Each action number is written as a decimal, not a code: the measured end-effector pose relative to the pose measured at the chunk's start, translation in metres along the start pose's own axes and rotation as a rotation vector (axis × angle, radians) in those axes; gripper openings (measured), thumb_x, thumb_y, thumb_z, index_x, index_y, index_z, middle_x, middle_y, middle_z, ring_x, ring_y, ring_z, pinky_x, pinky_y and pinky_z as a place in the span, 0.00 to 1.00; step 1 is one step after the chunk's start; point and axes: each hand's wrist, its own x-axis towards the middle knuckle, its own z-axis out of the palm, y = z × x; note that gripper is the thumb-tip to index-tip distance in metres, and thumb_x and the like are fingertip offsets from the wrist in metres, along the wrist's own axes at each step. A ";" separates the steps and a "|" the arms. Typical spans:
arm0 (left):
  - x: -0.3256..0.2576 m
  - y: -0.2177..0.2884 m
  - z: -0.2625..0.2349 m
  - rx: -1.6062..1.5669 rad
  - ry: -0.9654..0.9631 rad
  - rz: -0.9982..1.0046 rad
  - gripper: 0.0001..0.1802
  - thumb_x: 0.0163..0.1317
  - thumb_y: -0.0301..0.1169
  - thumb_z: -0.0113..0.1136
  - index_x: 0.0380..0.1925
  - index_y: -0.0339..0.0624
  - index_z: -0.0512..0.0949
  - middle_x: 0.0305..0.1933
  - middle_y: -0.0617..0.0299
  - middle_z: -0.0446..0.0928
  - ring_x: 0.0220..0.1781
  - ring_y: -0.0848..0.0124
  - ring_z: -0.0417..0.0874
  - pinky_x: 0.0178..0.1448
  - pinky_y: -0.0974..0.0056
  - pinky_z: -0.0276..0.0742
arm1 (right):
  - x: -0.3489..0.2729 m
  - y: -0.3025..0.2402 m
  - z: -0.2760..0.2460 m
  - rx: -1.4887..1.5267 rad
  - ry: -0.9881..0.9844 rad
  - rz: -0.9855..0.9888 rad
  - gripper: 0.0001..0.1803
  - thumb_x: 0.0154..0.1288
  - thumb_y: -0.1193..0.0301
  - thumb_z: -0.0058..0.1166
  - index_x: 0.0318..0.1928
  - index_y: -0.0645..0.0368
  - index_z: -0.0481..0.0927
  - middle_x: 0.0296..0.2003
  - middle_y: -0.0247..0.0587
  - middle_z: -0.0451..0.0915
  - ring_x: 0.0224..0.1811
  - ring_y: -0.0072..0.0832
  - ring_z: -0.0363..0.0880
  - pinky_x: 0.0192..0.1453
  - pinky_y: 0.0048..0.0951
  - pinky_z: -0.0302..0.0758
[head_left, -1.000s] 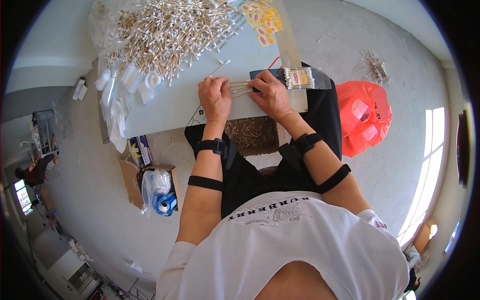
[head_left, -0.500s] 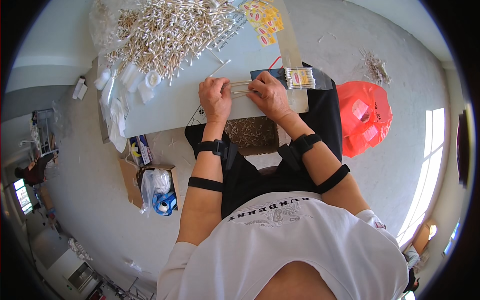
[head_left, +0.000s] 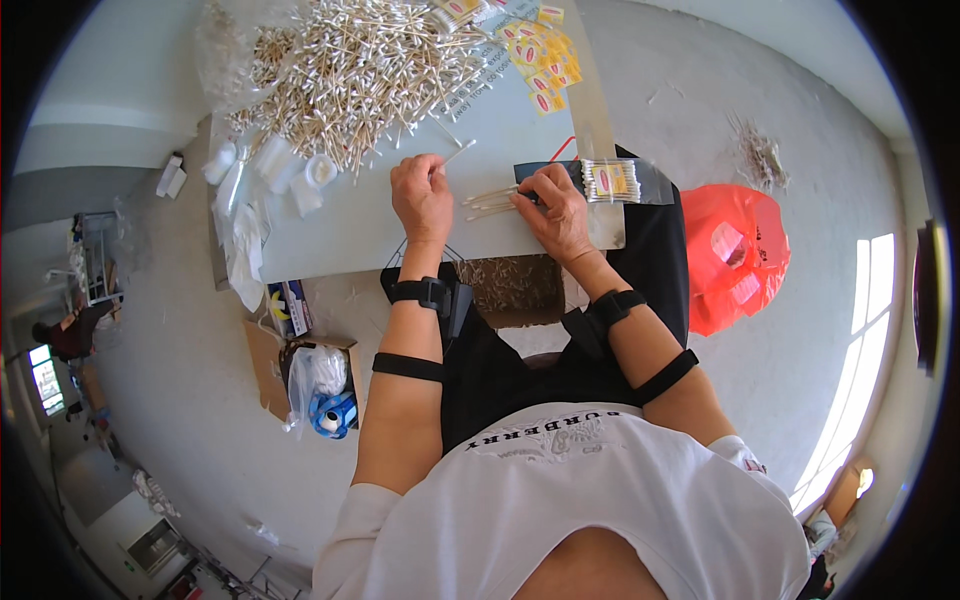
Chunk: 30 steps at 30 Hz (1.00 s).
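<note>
My left hand [head_left: 422,200] is over the table with its fingers pinched at the near end of a single cotton swab [head_left: 461,152]. To its right, my right hand [head_left: 556,208] has thumb and fingers closed on a few cotton swabs [head_left: 488,205], whose tips stick out leftward. Beside that hand lies a row of swabs with a yellow label card [head_left: 611,181], on a dark strip with clear plastic reaching past the table edge. A large heap of loose cotton swabs [head_left: 365,75] spreads beyond my hands.
Yellow label cards [head_left: 543,60] lie at the table's far right. White tape rolls and plastic scraps [head_left: 310,185] are at the left. Below stand a box of swabs [head_left: 515,290] and an open carton [head_left: 265,370]. A red plastic bag [head_left: 735,260] is on the right.
My left hand has left the swabs beside my right hand and moved up to the single swab. My right hand stays at its swabs. The whole view has shifted slightly.
</note>
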 end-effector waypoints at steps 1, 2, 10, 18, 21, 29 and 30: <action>0.008 0.002 0.000 0.032 0.007 0.011 0.11 0.50 0.19 0.60 0.33 0.46 0.79 0.32 0.61 0.75 0.40 0.57 0.74 0.45 0.55 0.72 | 0.000 0.000 0.000 -0.006 -0.004 0.010 0.08 0.53 0.72 0.65 0.31 0.58 0.78 0.33 0.41 0.74 0.33 0.41 0.77 0.36 0.37 0.76; 0.015 0.005 0.000 0.099 -0.018 0.052 0.13 0.49 0.18 0.59 0.34 0.46 0.80 0.33 0.62 0.74 0.41 0.57 0.73 0.46 0.56 0.72 | 0.000 0.000 -0.001 -0.012 -0.007 0.020 0.08 0.54 0.72 0.65 0.31 0.59 0.78 0.33 0.41 0.74 0.33 0.40 0.77 0.36 0.36 0.76; 0.066 0.007 0.004 0.368 -0.139 0.359 0.08 0.46 0.22 0.64 0.27 0.48 0.81 0.34 0.64 0.71 0.43 0.60 0.71 0.45 0.56 0.67 | 0.001 -0.001 -0.002 -0.015 -0.052 0.042 0.07 0.56 0.72 0.63 0.32 0.58 0.78 0.33 0.41 0.74 0.33 0.40 0.78 0.37 0.37 0.76; 0.043 0.000 0.018 0.497 -0.191 0.297 0.08 0.49 0.28 0.68 0.26 0.48 0.76 0.35 0.64 0.73 0.43 0.60 0.73 0.46 0.54 0.68 | 0.002 -0.001 -0.003 -0.045 -0.058 0.033 0.06 0.57 0.72 0.62 0.32 0.58 0.78 0.33 0.41 0.74 0.34 0.41 0.78 0.38 0.37 0.76; 0.035 0.008 0.020 0.467 -0.182 0.319 0.04 0.52 0.28 0.61 0.25 0.44 0.75 0.31 0.61 0.74 0.42 0.59 0.73 0.45 0.54 0.68 | 0.003 -0.001 -0.002 -0.040 -0.054 0.030 0.06 0.56 0.72 0.62 0.32 0.58 0.78 0.33 0.41 0.74 0.34 0.41 0.78 0.38 0.37 0.76; 0.021 0.034 0.012 0.379 -0.266 0.241 0.09 0.49 0.30 0.68 0.26 0.44 0.75 0.32 0.60 0.74 0.42 0.58 0.74 0.44 0.54 0.68 | 0.002 0.001 -0.003 -0.059 -0.031 0.026 0.06 0.56 0.73 0.62 0.31 0.58 0.78 0.33 0.41 0.74 0.33 0.41 0.78 0.37 0.37 0.76; 0.020 0.031 0.013 0.384 -0.263 0.241 0.09 0.49 0.30 0.68 0.26 0.44 0.75 0.32 0.60 0.74 0.42 0.58 0.74 0.44 0.54 0.68 | 0.002 0.000 -0.002 -0.054 -0.032 0.023 0.06 0.56 0.73 0.62 0.31 0.58 0.78 0.33 0.41 0.74 0.33 0.41 0.78 0.37 0.37 0.76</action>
